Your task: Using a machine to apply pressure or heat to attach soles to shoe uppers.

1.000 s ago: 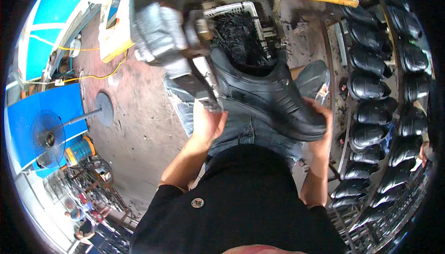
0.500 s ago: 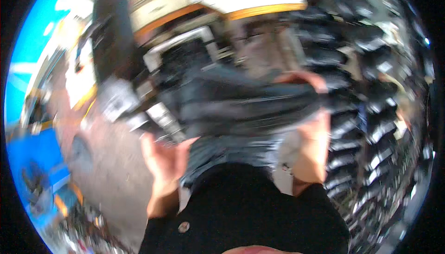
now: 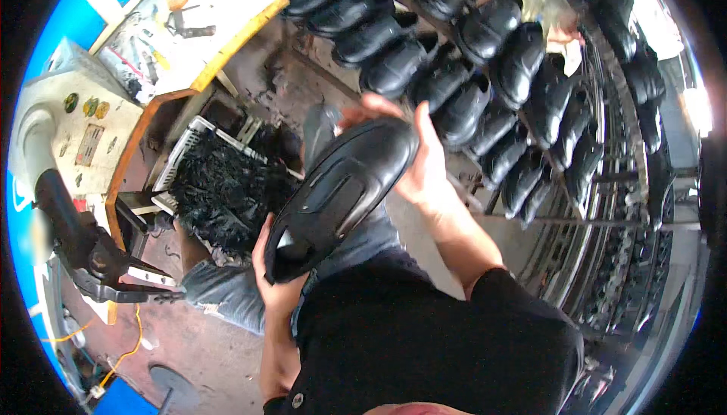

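Observation:
A black leather shoe (image 3: 375,159) is held out in front of my body, tilted with its toe toward the upper right and its opening facing up. My right hand (image 3: 425,166) wraps round the toe end, its thumb along the side and other fingers at the far edge. At the heel, my left hand (image 3: 277,294) grips from below and the left side; part of its fingers is hidden behind the shoe. Something pale shows inside the shoe near the heel.
Rows of black shoes (image 3: 463,108) hang on a metal rack (image 3: 583,222) at the upper right. To the left stand a white crate (image 3: 163,203) heaped with black scraps (image 3: 219,188), a yellow-edged worktable (image 3: 235,40) and a machine with a black hose (image 3: 64,207). A yellow cord (image 3: 130,351) crosses the floor.
My view has turned right, so the rack fills more of it and the worktable sits further left. The blurred dark thing between my hands now shows as a shoe, and my left hand has closed on its heel.

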Demonstrator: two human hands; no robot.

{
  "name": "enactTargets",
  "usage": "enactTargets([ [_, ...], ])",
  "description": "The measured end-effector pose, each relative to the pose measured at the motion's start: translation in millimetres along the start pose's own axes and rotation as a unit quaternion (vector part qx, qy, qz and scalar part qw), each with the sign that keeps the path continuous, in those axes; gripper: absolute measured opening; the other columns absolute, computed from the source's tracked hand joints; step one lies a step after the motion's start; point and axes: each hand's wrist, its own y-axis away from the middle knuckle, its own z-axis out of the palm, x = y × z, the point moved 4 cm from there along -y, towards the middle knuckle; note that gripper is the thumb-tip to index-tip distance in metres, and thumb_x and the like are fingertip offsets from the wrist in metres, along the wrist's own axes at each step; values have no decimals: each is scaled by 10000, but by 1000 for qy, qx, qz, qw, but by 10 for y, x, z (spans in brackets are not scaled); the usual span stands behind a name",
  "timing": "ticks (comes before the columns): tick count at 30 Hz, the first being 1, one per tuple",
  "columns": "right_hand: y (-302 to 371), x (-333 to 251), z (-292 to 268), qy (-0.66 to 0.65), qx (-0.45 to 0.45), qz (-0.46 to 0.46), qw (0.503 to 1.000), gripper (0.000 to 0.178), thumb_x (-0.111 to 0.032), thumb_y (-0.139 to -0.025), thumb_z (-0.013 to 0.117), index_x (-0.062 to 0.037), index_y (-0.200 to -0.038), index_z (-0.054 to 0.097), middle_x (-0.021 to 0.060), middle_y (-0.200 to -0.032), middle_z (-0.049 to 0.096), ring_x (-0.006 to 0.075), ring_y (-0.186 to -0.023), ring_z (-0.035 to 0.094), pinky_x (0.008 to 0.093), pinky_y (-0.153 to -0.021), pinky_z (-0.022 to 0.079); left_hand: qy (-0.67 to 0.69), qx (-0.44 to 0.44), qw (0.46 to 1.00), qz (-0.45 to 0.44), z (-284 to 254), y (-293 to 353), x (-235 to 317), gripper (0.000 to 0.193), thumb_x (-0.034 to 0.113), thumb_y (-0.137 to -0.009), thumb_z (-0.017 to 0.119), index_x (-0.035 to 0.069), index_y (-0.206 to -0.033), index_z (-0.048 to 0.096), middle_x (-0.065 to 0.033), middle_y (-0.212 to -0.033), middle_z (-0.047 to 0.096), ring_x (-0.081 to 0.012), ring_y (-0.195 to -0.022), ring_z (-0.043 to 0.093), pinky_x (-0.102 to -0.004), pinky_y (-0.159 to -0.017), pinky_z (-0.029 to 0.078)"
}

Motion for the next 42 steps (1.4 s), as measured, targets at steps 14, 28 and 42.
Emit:
enactTargets([
  [14,433,-591,-112,11,-68,-61,996,1105,-899,-874,292,-97,-1633,245,299,-1596,350,426,-1475,366,610,-1200,310,161,0,981,105,660,-51,-134,769,-78,-843,748,152,-1447,330,-253,-1625,281,-419,-1471,372,-530,-1181,375],
  [28,1323,-1110,-767,537,99,19,837,656,-430,-852,802,-29,-1334,611,74,-1079,695,180,-950,652,350,-881,535,56,-170,983,33,590,-440,168,782,-23,-795,799,73,-1467,409,-232,-1572,397,-351,-1386,489,-476,-1155,409],
  [42,5093,-2332,-1749,143,571,-634,502,508,-416,-1002,537,-28,-1325,595,135,-1284,675,296,-1100,663,434,-971,556,18,-354,928,-120,1058,-403,-152,501,45,-921,709,17,-1399,562,-131,-1358,654,-252,-1180,653,-393,-1041,490],
])
